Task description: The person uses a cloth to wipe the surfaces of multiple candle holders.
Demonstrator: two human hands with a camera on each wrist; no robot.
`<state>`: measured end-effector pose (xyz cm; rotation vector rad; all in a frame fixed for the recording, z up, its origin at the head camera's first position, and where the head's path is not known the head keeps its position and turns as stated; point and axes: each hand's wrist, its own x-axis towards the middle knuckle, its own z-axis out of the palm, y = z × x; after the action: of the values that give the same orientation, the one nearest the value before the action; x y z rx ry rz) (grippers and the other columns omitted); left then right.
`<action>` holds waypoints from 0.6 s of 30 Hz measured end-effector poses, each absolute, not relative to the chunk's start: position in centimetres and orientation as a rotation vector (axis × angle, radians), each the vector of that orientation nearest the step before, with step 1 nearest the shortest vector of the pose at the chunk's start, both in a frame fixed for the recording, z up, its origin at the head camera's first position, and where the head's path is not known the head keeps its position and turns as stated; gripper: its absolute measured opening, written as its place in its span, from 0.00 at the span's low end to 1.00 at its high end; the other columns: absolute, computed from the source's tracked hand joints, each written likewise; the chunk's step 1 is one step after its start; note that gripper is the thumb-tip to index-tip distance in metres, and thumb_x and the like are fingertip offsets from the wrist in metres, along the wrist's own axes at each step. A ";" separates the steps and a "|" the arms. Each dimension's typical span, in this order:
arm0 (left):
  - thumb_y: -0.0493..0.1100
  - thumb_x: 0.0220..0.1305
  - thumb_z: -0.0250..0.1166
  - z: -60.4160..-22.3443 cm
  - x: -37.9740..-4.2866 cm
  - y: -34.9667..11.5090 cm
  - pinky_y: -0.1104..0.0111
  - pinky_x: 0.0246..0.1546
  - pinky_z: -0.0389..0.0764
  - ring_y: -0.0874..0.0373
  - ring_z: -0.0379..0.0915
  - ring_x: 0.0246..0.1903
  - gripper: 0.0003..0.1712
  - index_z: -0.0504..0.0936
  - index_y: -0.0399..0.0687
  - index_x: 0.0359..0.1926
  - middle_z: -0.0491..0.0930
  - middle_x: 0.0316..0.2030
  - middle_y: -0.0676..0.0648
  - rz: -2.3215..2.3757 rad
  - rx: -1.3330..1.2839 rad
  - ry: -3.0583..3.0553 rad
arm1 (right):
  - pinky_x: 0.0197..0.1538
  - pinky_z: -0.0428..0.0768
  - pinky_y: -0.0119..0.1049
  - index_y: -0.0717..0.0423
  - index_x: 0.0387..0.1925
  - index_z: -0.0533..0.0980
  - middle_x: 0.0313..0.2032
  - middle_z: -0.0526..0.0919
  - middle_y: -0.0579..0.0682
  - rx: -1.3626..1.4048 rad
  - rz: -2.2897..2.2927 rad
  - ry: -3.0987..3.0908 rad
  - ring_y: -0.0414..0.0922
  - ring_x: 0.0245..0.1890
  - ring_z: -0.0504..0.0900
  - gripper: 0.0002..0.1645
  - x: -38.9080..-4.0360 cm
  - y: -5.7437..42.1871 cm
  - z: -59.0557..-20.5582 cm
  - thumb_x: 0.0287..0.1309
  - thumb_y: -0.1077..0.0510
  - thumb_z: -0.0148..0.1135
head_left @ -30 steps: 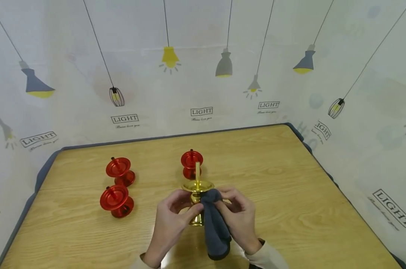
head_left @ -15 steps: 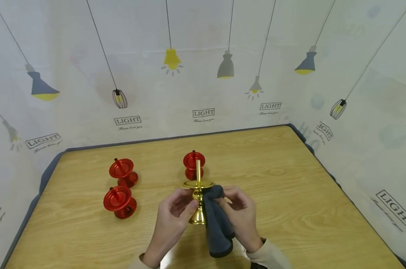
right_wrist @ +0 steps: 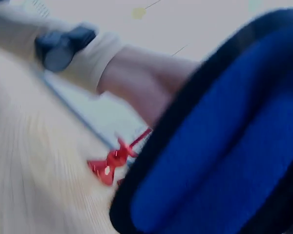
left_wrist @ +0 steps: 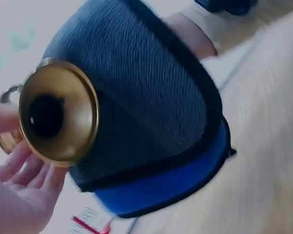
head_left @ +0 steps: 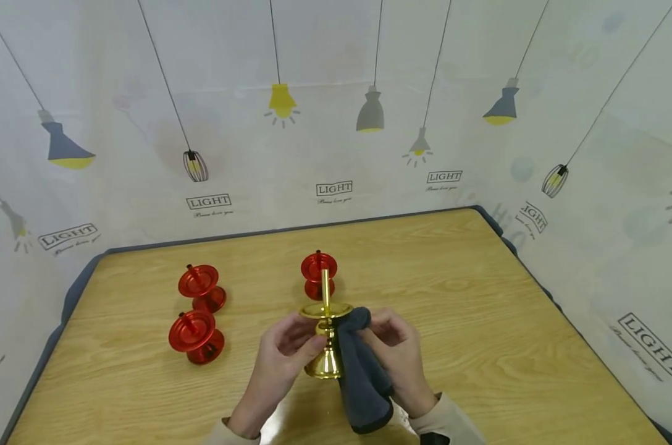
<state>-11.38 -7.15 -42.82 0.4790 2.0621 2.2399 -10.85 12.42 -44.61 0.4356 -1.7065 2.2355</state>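
Note:
A shiny gold candle holder (head_left: 325, 361), with a flared base, a round dish and a tall thin stem, stands upright between my hands. My left hand (head_left: 283, 349) grips its waist from the left, thumb in front. In the left wrist view the hollow underside of the candle holder (left_wrist: 61, 114) faces the camera. From the right, my right hand (head_left: 397, 355) pinches a dark grey-blue cloth (head_left: 364, 383) against the holder's waist just below the dish. The cloth hangs down in folds; its bright blue side (right_wrist: 224, 141) fills much of the right wrist view, hiding the right fingers there.
Two red candle holders (head_left: 198, 281) (head_left: 196, 337) stand on the wooden table (head_left: 453, 278) at the left. Behind the gold one is another red candle holder (head_left: 319, 266). A white wall (head_left: 336, 142) printed with lamps rises along the table's far edge.
The gold candle holder has turned and tilted slightly in my left hand, its base swinging a little left. My left thumb has shifted left and the cloth's lower end has moved slightly right.

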 end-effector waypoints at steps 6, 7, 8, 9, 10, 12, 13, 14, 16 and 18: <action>0.39 0.58 0.76 -42.6 -11.1 -5.9 0.67 0.48 0.84 0.60 0.81 0.42 0.16 0.84 0.45 0.47 0.84 0.43 0.46 2.164 0.440 2.336 | 0.45 0.87 0.39 0.72 0.38 0.79 0.45 0.88 0.46 0.580 1.998 -1.641 0.43 0.47 0.88 0.09 -10.7 12.3 -45.0 0.55 0.80 0.64; 0.38 0.56 0.77 -42.6 -11.1 -5.9 0.67 0.47 0.84 0.60 0.81 0.41 0.17 0.85 0.45 0.46 0.84 0.42 0.45 2.165 0.420 2.340 | 0.44 0.88 0.39 0.71 0.39 0.79 0.45 0.87 0.47 0.597 1.987 -1.641 0.43 0.47 0.88 0.10 -10.7 12.2 -44.9 0.55 0.80 0.64; 0.38 0.55 0.78 -42.6 -11.2 -6.0 0.68 0.45 0.84 0.60 0.81 0.39 0.17 0.85 0.44 0.46 0.85 0.41 0.44 2.172 0.402 2.331 | 0.44 0.88 0.39 0.71 0.39 0.80 0.46 0.87 0.47 0.617 1.983 -1.641 0.43 0.47 0.88 0.10 -10.6 12.2 -44.9 0.55 0.80 0.64; 0.37 0.55 0.77 -42.6 -11.3 -6.1 0.68 0.45 0.84 0.61 0.82 0.38 0.17 0.86 0.42 0.47 0.85 0.41 0.43 2.184 0.396 2.304 | 0.44 0.88 0.39 0.70 0.40 0.80 0.45 0.87 0.47 0.627 1.992 -1.641 0.43 0.47 0.87 0.11 -10.6 12.2 -44.9 0.55 0.80 0.64; 0.36 0.56 0.77 -42.6 -11.4 -6.3 0.69 0.44 0.84 0.61 0.83 0.37 0.17 0.86 0.40 0.47 0.85 0.41 0.41 2.201 0.397 2.263 | 0.45 0.87 0.38 0.67 0.39 0.81 0.45 0.87 0.46 0.626 2.008 -1.643 0.42 0.46 0.87 0.12 -10.6 12.2 -44.9 0.55 0.80 0.64; 0.34 0.58 0.75 -42.6 -11.5 -6.6 0.69 0.44 0.85 0.61 0.83 0.38 0.19 0.84 0.35 0.50 0.86 0.42 0.41 2.232 0.385 2.157 | 0.46 0.86 0.34 0.61 0.39 0.82 0.44 0.87 0.44 0.588 2.067 -1.657 0.41 0.45 0.87 0.14 -10.7 12.3 -44.8 0.56 0.79 0.64; 0.34 0.60 0.73 -42.6 -11.5 -6.7 0.69 0.45 0.84 0.60 0.84 0.39 0.20 0.82 0.33 0.52 0.85 0.42 0.42 2.247 0.378 2.105 | 0.48 0.85 0.33 0.57 0.39 0.83 0.43 0.87 0.43 0.567 2.102 -1.663 0.40 0.45 0.86 0.16 -10.8 12.3 -44.7 0.57 0.79 0.64; 0.34 0.61 0.72 -42.6 -11.5 -6.8 0.69 0.46 0.84 0.60 0.84 0.40 0.20 0.81 0.31 0.53 0.85 0.43 0.43 2.262 0.368 2.059 | 0.49 0.85 0.32 0.54 0.39 0.83 0.42 0.87 0.42 0.544 2.135 -1.670 0.39 0.44 0.86 0.18 -10.9 12.4 -44.6 0.57 0.78 0.63; 0.34 0.64 0.70 -42.6 -11.4 -6.8 0.70 0.46 0.84 0.60 0.83 0.42 0.19 0.79 0.29 0.54 0.84 0.44 0.44 2.283 0.367 2.019 | 0.49 0.83 0.30 0.48 0.37 0.83 0.41 0.87 0.41 0.491 2.194 -1.681 0.38 0.44 0.86 0.20 -11.0 12.6 -44.5 0.58 0.77 0.63; 0.33 0.66 0.68 -42.7 -11.2 -6.6 0.70 0.48 0.83 0.60 0.83 0.44 0.16 0.79 0.29 0.52 0.83 0.45 0.43 2.289 0.407 2.043 | 0.49 0.83 0.30 0.47 0.37 0.83 0.41 0.88 0.41 0.461 2.211 -1.694 0.38 0.44 0.86 0.19 -11.0 12.6 -44.5 0.59 0.76 0.64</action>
<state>-11.21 -6.62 -42.65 0.4074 2.0430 2.2891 -11.01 12.63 -44.50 0.4608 -1.6936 2.2113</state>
